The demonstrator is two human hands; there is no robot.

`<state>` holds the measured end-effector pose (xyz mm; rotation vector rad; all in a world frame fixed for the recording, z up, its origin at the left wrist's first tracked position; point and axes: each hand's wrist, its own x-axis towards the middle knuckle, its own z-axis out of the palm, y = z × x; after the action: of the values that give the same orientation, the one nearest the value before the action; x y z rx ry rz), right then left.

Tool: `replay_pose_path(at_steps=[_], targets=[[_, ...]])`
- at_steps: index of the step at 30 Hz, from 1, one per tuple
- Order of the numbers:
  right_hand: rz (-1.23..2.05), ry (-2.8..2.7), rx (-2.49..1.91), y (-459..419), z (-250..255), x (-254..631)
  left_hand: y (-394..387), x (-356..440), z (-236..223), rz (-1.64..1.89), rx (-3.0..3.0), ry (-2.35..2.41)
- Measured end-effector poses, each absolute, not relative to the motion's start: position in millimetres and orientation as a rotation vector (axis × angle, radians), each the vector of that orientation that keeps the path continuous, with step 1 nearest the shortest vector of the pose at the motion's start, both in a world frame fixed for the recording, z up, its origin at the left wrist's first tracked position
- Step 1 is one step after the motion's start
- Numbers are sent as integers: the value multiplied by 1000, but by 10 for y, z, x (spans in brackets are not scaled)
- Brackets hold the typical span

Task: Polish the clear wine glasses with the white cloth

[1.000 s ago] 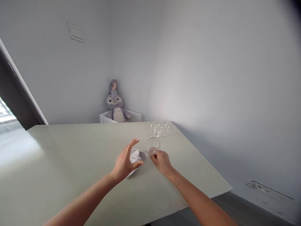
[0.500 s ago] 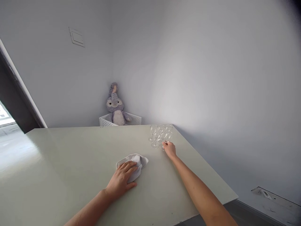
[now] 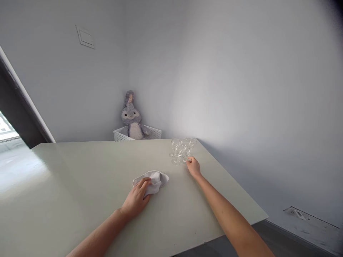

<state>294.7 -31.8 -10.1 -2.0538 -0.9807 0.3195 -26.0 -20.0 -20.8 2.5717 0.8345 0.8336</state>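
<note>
A crumpled white cloth [image 3: 155, 181] lies on the table, its edges spread out to both sides. My left hand [image 3: 137, 198] is closed on its near left part, fingers over the top and the thumb along the near side. Several clear stemmed glasses [image 3: 175, 152] stand upright in a tight group near the table's far right corner. At the near right of this group, my right hand [image 3: 194, 167] has its fingers pinched by the foot and stem of one stemmed glass [image 3: 184, 160]. The fingertips partly hide that glass.
The pale table [image 3: 88, 185] ends at a right edge close to the wall. Behind its far edge, a grey plush toy [image 3: 134, 130] sits in a white perforated basket [image 3: 154, 134]. A light switch [image 3: 86, 37] is on the left wall.
The glass at my right hand has shifted slightly away, closer to the others. My left hand has drawn its thumb in and gathered the cloth's near part. The view has tilted slightly.
</note>
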Motion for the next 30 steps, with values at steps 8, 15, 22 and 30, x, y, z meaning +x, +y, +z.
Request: replay_pose_path(at_steps=[8, 15, 22, 30], targets=[[343, -1598, -1575, -993, 18, 1988, -312, -178, 59, 866, 2340, 863], [338, -1783, -1579, -1070, 216, 1468, -482, -146, 471, 784, 2386, 718], [606, -1647, -1586, -1107, 344, 1793, -184, -258, 679, 854, 2333, 1033], [97, -1460, -1613, -1239, 556, 1792, 167, -289, 676, 1127, 2344, 924]])
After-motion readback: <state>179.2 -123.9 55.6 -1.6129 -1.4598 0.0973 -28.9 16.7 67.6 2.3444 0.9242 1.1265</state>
